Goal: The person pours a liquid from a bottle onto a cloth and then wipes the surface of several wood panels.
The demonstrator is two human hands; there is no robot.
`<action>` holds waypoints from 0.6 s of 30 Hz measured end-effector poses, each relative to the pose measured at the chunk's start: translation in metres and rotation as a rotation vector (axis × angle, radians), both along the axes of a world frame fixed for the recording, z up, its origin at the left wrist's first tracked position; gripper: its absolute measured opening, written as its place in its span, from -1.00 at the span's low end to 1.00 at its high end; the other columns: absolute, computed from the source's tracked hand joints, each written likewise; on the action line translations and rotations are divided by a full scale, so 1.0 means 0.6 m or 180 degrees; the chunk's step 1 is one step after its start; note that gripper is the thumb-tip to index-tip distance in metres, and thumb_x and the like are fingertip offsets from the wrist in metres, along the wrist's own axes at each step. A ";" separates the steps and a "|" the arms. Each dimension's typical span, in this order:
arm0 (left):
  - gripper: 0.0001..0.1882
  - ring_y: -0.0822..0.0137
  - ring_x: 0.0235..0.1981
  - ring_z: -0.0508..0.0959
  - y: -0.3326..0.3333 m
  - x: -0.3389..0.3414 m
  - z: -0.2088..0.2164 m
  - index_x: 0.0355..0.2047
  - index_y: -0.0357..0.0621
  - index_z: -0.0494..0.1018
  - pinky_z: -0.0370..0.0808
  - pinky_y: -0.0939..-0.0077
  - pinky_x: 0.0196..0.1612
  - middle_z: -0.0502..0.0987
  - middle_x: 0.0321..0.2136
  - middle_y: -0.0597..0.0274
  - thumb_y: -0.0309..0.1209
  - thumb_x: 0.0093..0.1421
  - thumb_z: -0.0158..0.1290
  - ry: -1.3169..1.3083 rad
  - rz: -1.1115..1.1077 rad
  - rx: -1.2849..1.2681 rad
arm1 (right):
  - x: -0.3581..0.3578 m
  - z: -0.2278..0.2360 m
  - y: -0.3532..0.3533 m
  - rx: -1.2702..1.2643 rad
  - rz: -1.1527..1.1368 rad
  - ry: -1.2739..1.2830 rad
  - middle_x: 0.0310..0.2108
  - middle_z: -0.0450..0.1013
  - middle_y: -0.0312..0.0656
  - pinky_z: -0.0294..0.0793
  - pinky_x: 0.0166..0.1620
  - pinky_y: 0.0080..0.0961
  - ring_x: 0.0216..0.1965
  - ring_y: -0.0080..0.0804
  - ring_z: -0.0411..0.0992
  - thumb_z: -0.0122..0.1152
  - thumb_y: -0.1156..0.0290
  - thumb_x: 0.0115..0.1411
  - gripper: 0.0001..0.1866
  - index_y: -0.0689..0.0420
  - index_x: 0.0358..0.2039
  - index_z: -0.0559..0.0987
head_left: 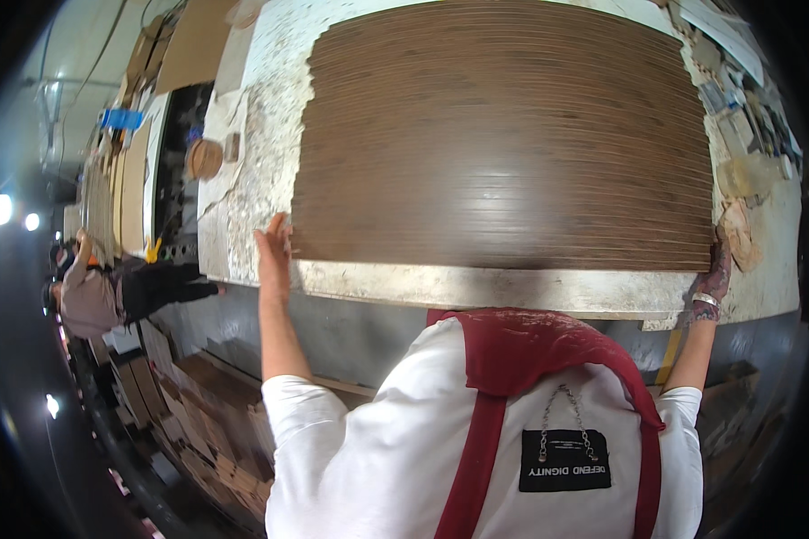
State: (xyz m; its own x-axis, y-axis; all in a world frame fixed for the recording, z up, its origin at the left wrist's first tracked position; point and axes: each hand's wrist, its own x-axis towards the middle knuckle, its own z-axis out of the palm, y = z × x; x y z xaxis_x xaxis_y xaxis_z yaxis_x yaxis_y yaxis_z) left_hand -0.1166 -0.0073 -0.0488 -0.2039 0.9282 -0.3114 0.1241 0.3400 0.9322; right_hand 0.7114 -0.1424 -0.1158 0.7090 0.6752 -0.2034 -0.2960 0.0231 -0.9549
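Observation:
A broad stack of long, narrow brown wood-grain strips (503,135) lies side by side on a stained white worktable (476,283), their ends uneven at both sides. At the near left corner of the strips is my left hand (276,247), bare, its fingers apart and their tips by the strip ends. My right hand (715,269), in a dark patterned glove with a pale band at the wrist, rests along the right ends of the nearest strips. Its fingers look stretched out, though they are dark and partly hard to make out.
Right of the strips lie a crumpled cloth (739,235), a yellowish clear container (748,176) and assorted tools. On the left stands a round wooden piece (204,159). Another person (99,292) is at a far-left bench. Cardboard and boards (220,404) are stacked on the floor.

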 end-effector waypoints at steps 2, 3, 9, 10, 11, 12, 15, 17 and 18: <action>-0.13 0.20 0.34 0.09 -0.028 0.020 -0.032 0.30 -0.27 0.12 -0.08 0.32 0.35 0.16 0.30 0.08 0.26 0.34 -0.52 -0.0651 0.0127 0.0318 | -0.002 0.003 0.013 -0.0003 0.0113 0.0292 0.21 0.31 -0.13 0.19 0.27 -0.35 0.22 -0.29 0.27 -0.03 0.14 0.32 -0.47 0.22 0.19 0.38; -0.15 0.21 0.33 0.09 -0.022 0.069 -0.006 0.29 -0.30 0.12 -0.08 0.35 0.36 0.16 0.30 0.06 0.23 0.35 -0.52 -0.0496 0.0170 0.0321 | 0.010 0.002 0.003 0.0005 0.0168 0.0296 0.22 0.31 -0.13 0.19 0.27 -0.35 0.23 -0.28 0.26 -0.03 0.14 0.32 -0.46 0.22 0.19 0.38; -0.32 0.28 0.30 0.16 -0.037 0.088 0.001 0.29 -0.24 0.15 0.00 0.42 0.34 0.21 0.28 0.10 0.06 0.42 -0.41 -0.0820 0.0585 0.0353 | 0.038 -0.025 0.017 -0.0166 0.0367 -0.0018 0.24 0.28 -0.14 0.17 0.30 -0.36 0.25 -0.29 0.24 -0.02 0.16 0.29 -0.44 0.22 0.21 0.36; -0.33 0.29 0.30 0.17 -0.032 0.094 0.003 0.29 -0.24 0.15 0.02 0.42 0.34 0.21 0.28 0.11 0.04 0.43 -0.39 -0.0880 0.0583 0.0350 | 0.055 -0.038 0.010 -0.0122 0.0361 0.0033 0.23 0.29 -0.13 0.16 0.30 -0.37 0.24 -0.27 0.25 -0.02 0.16 0.29 -0.45 0.23 0.20 0.37; -0.35 0.30 0.29 0.18 -0.026 0.098 0.005 0.29 -0.23 0.16 0.03 0.42 0.33 0.21 0.28 0.12 0.02 0.43 -0.37 -0.0941 0.0579 0.0348 | 0.072 -0.050 0.005 -0.0077 0.0353 0.0083 0.23 0.30 -0.11 0.16 0.29 -0.37 0.24 -0.26 0.26 -0.02 0.17 0.28 -0.45 0.24 0.19 0.38; -0.37 0.30 0.30 0.17 -0.021 0.101 0.008 0.30 -0.22 0.14 0.02 0.42 0.34 0.20 0.29 0.13 0.00 0.44 -0.37 -0.0850 0.0580 0.0288 | 0.086 -0.063 0.004 -0.0502 0.0574 -0.1057 0.22 0.30 -0.08 0.16 0.29 -0.37 0.23 -0.24 0.26 -0.03 0.16 0.28 -0.44 0.26 0.18 0.38; -0.38 0.30 0.31 0.16 -0.030 0.082 -0.003 0.31 -0.22 0.12 0.01 0.41 0.35 0.20 0.29 0.14 -0.02 0.44 -0.38 -0.0996 0.0490 0.0305 | 0.094 -0.079 0.022 -0.1261 0.0754 -0.3139 0.18 0.35 -0.05 0.21 0.24 -0.41 0.18 -0.25 0.31 -0.05 0.18 0.30 -0.47 0.29 0.15 0.41; -0.38 0.30 0.32 0.13 -0.028 0.074 -0.008 0.31 -0.24 0.11 -0.01 0.41 0.36 0.19 0.30 0.14 -0.03 0.44 -0.38 -0.1114 0.0543 0.0281 | 0.072 -0.084 0.032 -0.1061 0.0274 -0.2680 0.11 0.43 -0.10 0.30 0.16 -0.50 0.10 -0.34 0.39 -0.05 0.23 0.33 -0.53 0.29 0.13 0.45; -0.38 0.30 0.33 0.13 -0.020 0.069 -0.006 0.31 -0.24 0.11 -0.01 0.41 0.36 0.19 0.30 0.14 -0.02 0.44 -0.37 -0.1137 0.0482 0.0280 | 0.068 -0.081 0.033 -0.1157 0.0205 -0.2747 0.10 0.43 -0.09 0.29 0.16 -0.49 0.09 -0.35 0.39 -0.04 0.22 0.33 -0.52 0.29 0.12 0.45</action>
